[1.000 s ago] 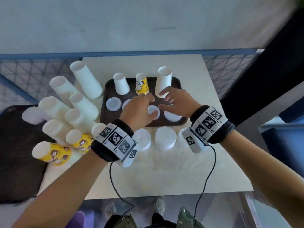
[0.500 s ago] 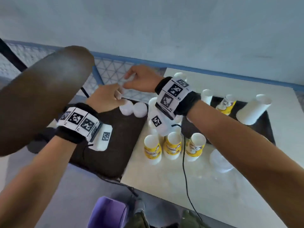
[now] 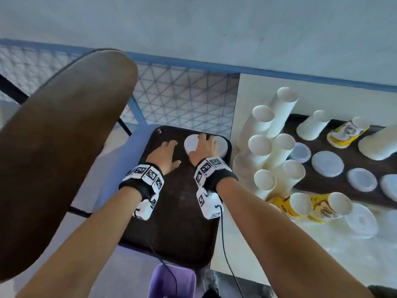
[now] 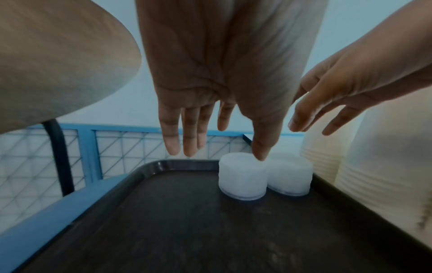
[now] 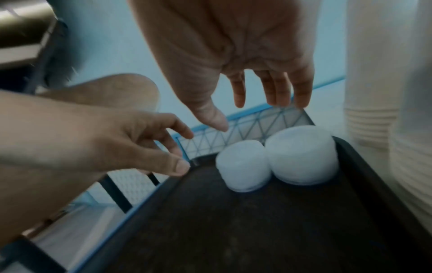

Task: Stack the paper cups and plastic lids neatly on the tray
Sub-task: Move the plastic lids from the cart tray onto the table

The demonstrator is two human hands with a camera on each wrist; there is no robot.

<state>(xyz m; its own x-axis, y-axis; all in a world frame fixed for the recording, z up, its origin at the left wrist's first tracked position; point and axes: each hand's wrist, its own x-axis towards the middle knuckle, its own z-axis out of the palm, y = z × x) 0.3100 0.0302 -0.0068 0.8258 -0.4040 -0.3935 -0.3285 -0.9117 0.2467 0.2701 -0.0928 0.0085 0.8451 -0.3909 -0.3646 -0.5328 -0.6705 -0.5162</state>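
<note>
Dark brown tray (image 3: 171,222) lies nearest us, beside the white table (image 3: 300,250). Above it we hold our left hand (image 3: 164,154) and right hand (image 3: 203,150), fingers spread and relaxed, gripping nothing. Two stacks of plastic lids (image 4: 264,177) stand touching at its far right corner. Paper cups (image 3: 272,145) crowd the table's near edge.

bare forearms, black marker-tagged wristbands (image 3: 142,176), black cables (image 3: 228,263)
</note>
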